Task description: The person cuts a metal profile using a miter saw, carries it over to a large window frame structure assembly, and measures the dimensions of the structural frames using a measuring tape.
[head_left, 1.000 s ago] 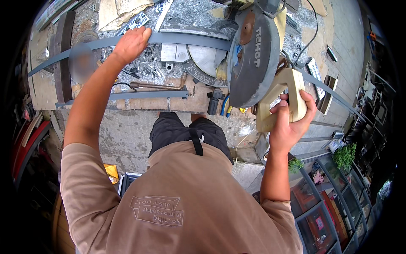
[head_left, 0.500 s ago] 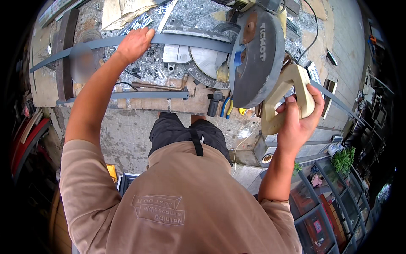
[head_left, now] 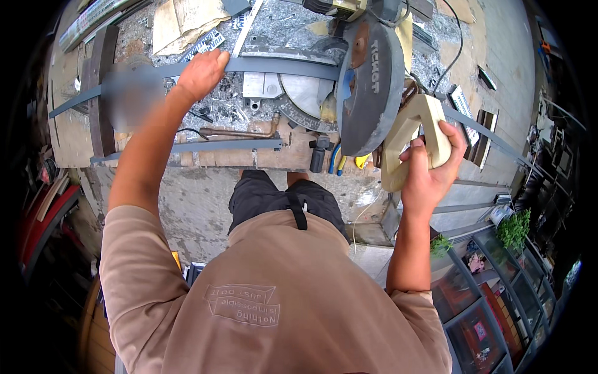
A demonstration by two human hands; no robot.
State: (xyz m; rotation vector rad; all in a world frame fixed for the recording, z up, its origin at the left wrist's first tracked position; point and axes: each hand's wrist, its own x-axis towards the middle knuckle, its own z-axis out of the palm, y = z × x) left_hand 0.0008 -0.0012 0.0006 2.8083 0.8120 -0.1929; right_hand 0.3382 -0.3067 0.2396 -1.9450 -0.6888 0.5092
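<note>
Two hands of yours are at work in the head view, both far ahead of your torso. Your left hand point(head_left: 202, 73) is closed over a long, flat, blue-grey strip point(head_left: 280, 67), its fingers curled past the far edge and partly hidden. The strip's long axis runs left to right, bowed by the lens; its left end crosses over a dark brown bar point(head_left: 103, 59) and points left and slightly near. Rightward, it reaches the dark grey, rounded blade guard point(head_left: 372, 87) of the saw, across the silver metal saw base point(head_left: 261, 84). A matching grey length shows beyond the guard, slanting right and near; you cannot tell here whether it is the same piece.

Your right hand point(head_left: 431, 177) is wrapped around the cream, loop-shaped saw handle point(head_left: 439, 146), right of and near the guard, the thumb at its opening.

On the near side of the wooden bench point(head_left: 230, 160) lie a second blue-grey strip point(head_left: 224, 146), also left to right, a rusty, bent rod point(head_left: 243, 133) and blue-and-yellow-handled pliers point(head_left: 341, 164). Far right of your right forearm, a white bucket-like container point(head_left: 500, 215) stands beside a leafy green plant point(head_left: 514, 230); its contents are unclear.
</note>
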